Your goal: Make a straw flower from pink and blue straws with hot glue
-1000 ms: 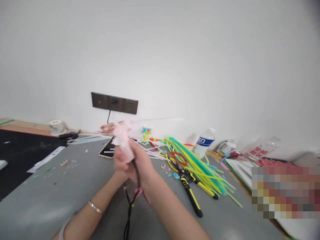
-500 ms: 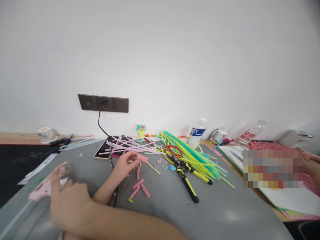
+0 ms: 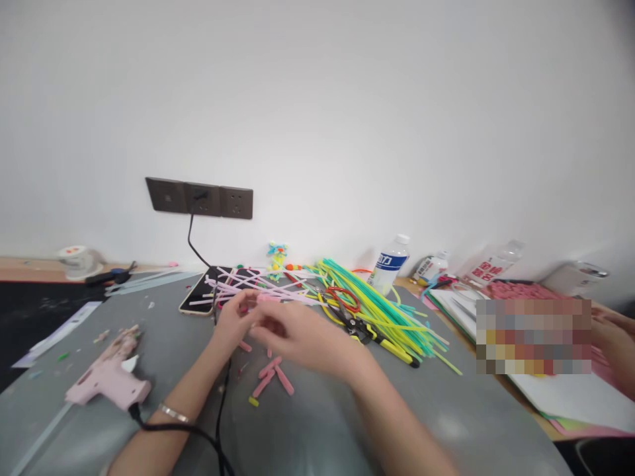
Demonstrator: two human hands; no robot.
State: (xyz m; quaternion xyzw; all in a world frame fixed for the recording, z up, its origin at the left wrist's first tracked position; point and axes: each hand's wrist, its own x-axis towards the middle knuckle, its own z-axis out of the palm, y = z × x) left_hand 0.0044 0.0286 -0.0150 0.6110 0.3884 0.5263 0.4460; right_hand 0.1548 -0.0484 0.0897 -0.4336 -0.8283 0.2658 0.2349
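My left hand (image 3: 237, 320) is closed on a small pink fuzzy piece (image 3: 266, 299), partly hidden by the fingers. Against it, my right hand (image 3: 302, 336) has its fingers pinched together; what they grip, if anything, is hidden. Several short pink fuzzy pieces (image 3: 284, 380) and a small yellow-green bit (image 3: 253, 401) lie on the grey table just below the hands. A pink glue gun (image 3: 106, 381) rests on its side at the left, its black cord running toward the front edge.
Behind the hands are pale pink stems (image 3: 233, 289) and a phone (image 3: 199, 295). Green and yellow stems (image 3: 377, 307), pliers (image 3: 364, 327) and a bottle (image 3: 390, 264) stand or lie to the right. Another person's hand (image 3: 612, 337) is at the far right.
My right hand has left the glue gun, which now lies on the table, and has moved right to meet my left hand. The view has shifted slightly.
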